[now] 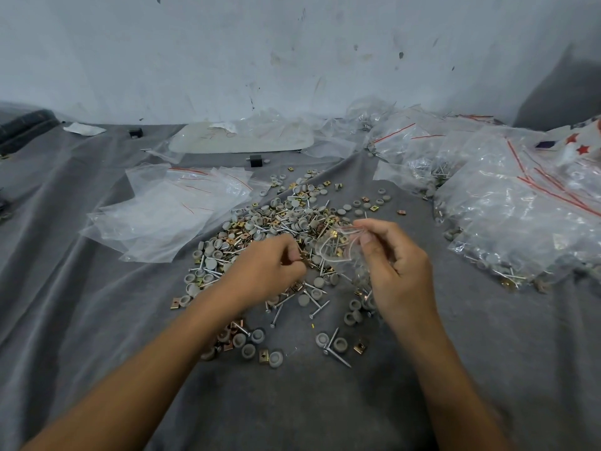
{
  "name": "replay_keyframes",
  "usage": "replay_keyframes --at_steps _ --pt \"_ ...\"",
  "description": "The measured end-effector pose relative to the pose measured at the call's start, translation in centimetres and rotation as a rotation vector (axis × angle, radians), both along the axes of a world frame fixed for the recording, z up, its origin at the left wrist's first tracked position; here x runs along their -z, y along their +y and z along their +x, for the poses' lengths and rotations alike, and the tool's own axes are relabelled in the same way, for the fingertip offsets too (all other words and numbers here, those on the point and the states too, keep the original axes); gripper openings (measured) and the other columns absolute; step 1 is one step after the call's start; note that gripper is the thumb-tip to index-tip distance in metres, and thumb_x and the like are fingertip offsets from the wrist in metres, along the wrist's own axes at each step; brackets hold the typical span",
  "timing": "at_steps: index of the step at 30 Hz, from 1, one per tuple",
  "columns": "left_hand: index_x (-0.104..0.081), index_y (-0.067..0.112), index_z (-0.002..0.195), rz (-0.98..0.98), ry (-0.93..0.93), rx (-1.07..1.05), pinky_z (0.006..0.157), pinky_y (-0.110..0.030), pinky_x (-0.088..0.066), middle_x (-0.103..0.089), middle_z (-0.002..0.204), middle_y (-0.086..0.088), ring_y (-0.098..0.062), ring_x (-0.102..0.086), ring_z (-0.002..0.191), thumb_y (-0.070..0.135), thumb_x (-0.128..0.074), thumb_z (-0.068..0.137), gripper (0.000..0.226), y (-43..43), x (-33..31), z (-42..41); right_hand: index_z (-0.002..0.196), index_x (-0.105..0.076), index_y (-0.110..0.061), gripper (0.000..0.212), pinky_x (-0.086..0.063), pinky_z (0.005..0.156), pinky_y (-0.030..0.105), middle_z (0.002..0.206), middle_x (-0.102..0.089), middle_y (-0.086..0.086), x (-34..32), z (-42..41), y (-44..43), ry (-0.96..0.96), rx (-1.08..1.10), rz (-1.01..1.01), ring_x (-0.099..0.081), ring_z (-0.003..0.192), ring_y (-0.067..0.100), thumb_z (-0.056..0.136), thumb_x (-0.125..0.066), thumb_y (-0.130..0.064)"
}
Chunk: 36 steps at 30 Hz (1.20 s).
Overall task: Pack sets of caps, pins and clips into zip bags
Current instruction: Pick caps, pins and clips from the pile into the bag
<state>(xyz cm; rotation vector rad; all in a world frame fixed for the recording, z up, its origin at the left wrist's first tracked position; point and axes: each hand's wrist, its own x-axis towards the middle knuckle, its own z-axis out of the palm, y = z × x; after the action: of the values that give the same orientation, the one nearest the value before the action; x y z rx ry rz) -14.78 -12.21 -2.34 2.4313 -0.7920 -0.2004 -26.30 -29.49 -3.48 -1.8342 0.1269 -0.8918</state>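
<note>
Pinching one zip bag (336,255), right hand (395,268).

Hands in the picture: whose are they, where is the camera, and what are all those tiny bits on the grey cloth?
There is no machine here, just a person working. The camera sits on their head and looks down, so you see their own two arms. The left hand pinches what looks like a gold clip. The right hand holds a small zip bag. On the grey cloth lies a pile of round grey caps, metal pins and square gold clips. To the left lie empty bags, and to the right filled bags.
</note>
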Motion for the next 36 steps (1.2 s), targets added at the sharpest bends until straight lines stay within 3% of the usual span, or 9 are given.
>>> replay_keyframes --at_steps 5,10,16,19,23,29,32,34,36 --pt "-0.062 0.027 0.079 -0.212 0.006 -0.096 0.056 -0.017 -0.039 -0.063 0.072 0.016 0.007 -0.057 0.060 0.027 -0.071 0.084 0.011 1.2 -0.6 0.6 0.114 -0.070 -0.030 0.019 -0.043 0.066 0.011 0.101 -0.074 -0.012 0.3 0.1 -0.1 0.016 0.004 -0.010 -0.061 0.074 -0.004 0.103 -0.056 -0.022" --pt "-0.065 0.034 0.083 -0.394 -0.005 -0.050 0.060 -0.018 -0.045 -0.069 0.078 0.017 0.000 -0.061 0.064 0.034 -0.072 0.087 0.008 1.0 -2.2 0.6 0.114 -0.070 -0.030 0.019 -0.051 0.079 0.016 0.105 -0.074 -0.015 0.2 0.3 -0.1 0.007 0.003 -0.025 -0.069 0.097 0.006 0.102 -0.055 -0.026" --pt "-0.070 0.043 0.098 -0.368 0.003 0.130 0.066 -0.018 -0.048 -0.069 0.085 0.024 0.001 -0.064 0.073 0.053 -0.068 0.085 0.017 -0.1 -4.4 -0.9 0.113 -0.071 -0.030 0.020 -0.049 0.079 0.011 0.104 -0.074 -0.016 0.2 0.3 0.0 -0.005 -0.013 0.001 -0.069 0.098 0.002 0.101 -0.057 -0.023" --pt "-0.069 0.039 0.112 -0.407 -0.032 0.103 0.076 -0.023 -0.053 -0.069 0.096 0.019 0.001 -0.064 0.085 0.036 -0.071 0.092 0.020 -0.3 -4.6 -1.0 0.109 -0.072 -0.030 0.022 -0.052 0.080 0.015 0.103 -0.075 -0.012 -0.2 0.2 -0.4 -0.046 -0.034 0.129 -0.070 0.097 0.004 0.102 -0.058 -0.014" --pt "-0.072 0.027 0.102 -0.569 0.032 -0.005 0.062 -0.019 -0.050 -0.069 0.080 0.011 -0.008 -0.064 0.069 0.021 -0.076 0.090 0.014 0.4 -4.2 -0.3 0.107 -0.074 -0.023 0.022 -0.055 0.079 0.022 0.100 -0.076 0.000 -0.8 0.0 -1.6 -0.120 -0.091 0.368 -0.070 0.095 0.013 0.101 -0.059 -0.009" --pt "-0.069 0.018 0.087 -0.624 0.098 -0.059 0.043 -0.011 -0.036 -0.055 0.053 0.014 0.001 -0.049 0.043 0.033 -0.076 0.088 0.016 1.1 -3.9 0.0 0.103 -0.064 -0.012 0.014 -0.054 0.082 0.025 0.085 -0.073 -0.002 -2.2 -0.4 -3.1 -0.277 -0.336 0.775 -0.067 0.082 0.011 0.095 -0.053 -0.010" --pt "-0.071 0.020 0.072 -0.546 0.069 -0.091 0.042 -0.012 -0.035 -0.059 0.051 0.010 0.000 -0.045 0.041 0.053 -0.063 0.093 0.041 1.4 -3.7 0.0 0.103 -0.063 -0.017 0.013 -0.051 0.088 0.038 0.086 -0.070 -0.005 -2.3 -0.5 -3.5 -0.251 -0.378 0.856 -0.063 0.084 0.016 0.095 -0.053 -0.017" --pt "-0.076 0.028 0.085 -0.484 0.052 -0.056 0.051 -0.010 -0.042 -0.070 0.071 0.009 0.000 -0.056 0.053 0.049 -0.060 0.097 0.029 1.8 -3.6 -0.2 0.106 -0.061 -0.018 0.013 -0.043 0.093 0.049 0.091 -0.065 -0.004 -2.2 -0.6 -3.9 -0.226 -0.416 0.904 -0.058 0.088 0.020 0.098 -0.051 -0.021" --pt "-0.071 0.034 0.112 -0.435 0.029 -0.016 0.064 -0.015 -0.048 -0.068 0.087 0.015 0.001 -0.063 0.072 0.033 -0.067 0.095 0.017 2.0 -3.6 -0.2 0.106 -0.065 -0.019 0.020 -0.048 0.092 0.044 0.095 -0.065 -0.004 -2.3 -0.7 -4.3 -0.231 -0.471 0.987 -0.062 0.089 0.017 0.104 -0.045 -0.023"
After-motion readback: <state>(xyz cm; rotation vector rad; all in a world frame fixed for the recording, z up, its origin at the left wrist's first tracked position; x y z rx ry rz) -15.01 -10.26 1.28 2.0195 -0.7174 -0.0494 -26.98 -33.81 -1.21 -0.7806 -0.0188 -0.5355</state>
